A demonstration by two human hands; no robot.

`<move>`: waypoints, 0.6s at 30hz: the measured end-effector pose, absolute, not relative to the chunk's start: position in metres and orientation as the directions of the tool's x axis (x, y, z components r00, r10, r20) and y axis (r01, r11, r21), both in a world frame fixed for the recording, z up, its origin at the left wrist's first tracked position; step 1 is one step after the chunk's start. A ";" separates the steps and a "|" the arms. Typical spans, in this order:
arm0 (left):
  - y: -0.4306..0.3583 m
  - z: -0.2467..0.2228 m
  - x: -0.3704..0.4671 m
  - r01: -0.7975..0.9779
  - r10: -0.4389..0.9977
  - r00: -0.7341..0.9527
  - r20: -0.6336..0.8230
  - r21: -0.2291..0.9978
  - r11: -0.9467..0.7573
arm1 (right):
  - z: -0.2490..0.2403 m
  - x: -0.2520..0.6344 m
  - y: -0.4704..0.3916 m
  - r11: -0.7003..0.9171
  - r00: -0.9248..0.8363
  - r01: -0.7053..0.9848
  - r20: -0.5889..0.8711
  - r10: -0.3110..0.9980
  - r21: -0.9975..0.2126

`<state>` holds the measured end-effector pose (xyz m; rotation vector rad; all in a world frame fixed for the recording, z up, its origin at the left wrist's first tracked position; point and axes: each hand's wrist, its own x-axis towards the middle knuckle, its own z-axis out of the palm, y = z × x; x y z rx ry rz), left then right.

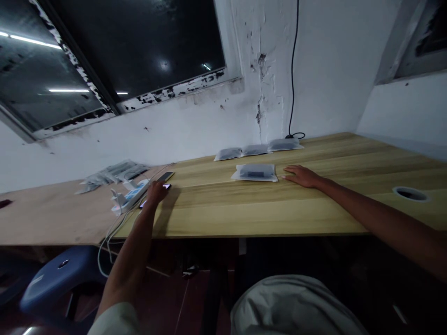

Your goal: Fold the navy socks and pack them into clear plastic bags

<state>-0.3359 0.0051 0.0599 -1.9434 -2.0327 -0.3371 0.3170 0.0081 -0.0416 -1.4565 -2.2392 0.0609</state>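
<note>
My left hand is over a lit phone at the left of the wooden table, beside a white power strip; its fingers are mostly hidden, so its grip is unclear. A second phone lies just behind it. My right hand rests on the tabletop with its fingers spread and nothing in them. Just left of those fingertips lies a frosted pouch with a dark item inside, apart from the hand.
Three more pouches line the back edge by the wall. A pile of clear packets lies at the left. White cables hang over the front edge above a blue stool. A round hole is at the right.
</note>
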 end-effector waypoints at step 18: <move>0.041 0.000 -0.043 0.661 0.605 0.700 0.380 -0.021 -0.751 | -0.022 0.274 -0.014 0.590 -0.470 0.794 0.465 0.750 -0.148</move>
